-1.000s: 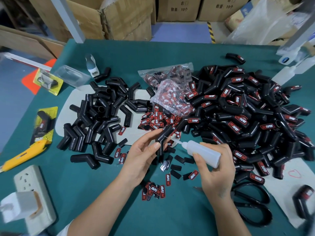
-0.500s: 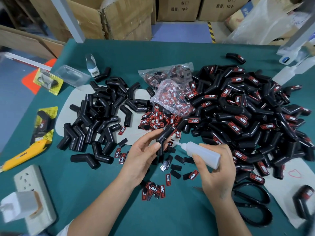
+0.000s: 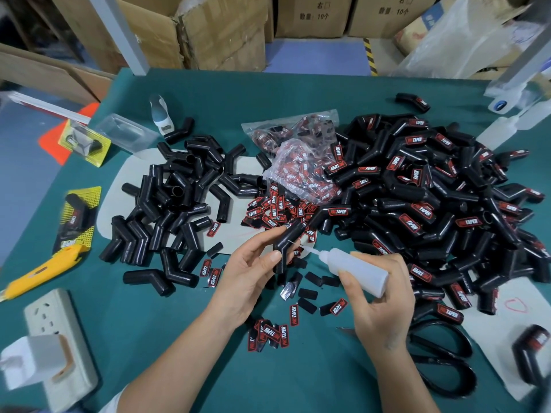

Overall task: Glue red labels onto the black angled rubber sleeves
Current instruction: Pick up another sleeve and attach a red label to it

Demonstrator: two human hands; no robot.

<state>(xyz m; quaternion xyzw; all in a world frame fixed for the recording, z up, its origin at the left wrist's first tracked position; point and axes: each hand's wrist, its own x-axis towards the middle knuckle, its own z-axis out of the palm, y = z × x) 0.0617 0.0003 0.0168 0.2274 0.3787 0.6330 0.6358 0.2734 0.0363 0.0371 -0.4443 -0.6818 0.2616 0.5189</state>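
Both hands (image 3: 249, 281) (image 3: 378, 305) busy — scissors (image 3: 444, 365) partly hidden, edges blurred.

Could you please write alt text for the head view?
The left hand holds a black angled sleeve while the right hand aims a glue bottle at it, above a green table with unlabelled sleeves left, labelled sleeves right.

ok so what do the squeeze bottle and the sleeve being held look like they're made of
The squeeze bottle in the right hand looks like soft translucent plastic: milky, matte, with a thin needle tip. The sleeve held by the left hand looks like black rubber: smooth, slightly glossy, with highlights along its bend. Neither can be confirmed by sight alone.
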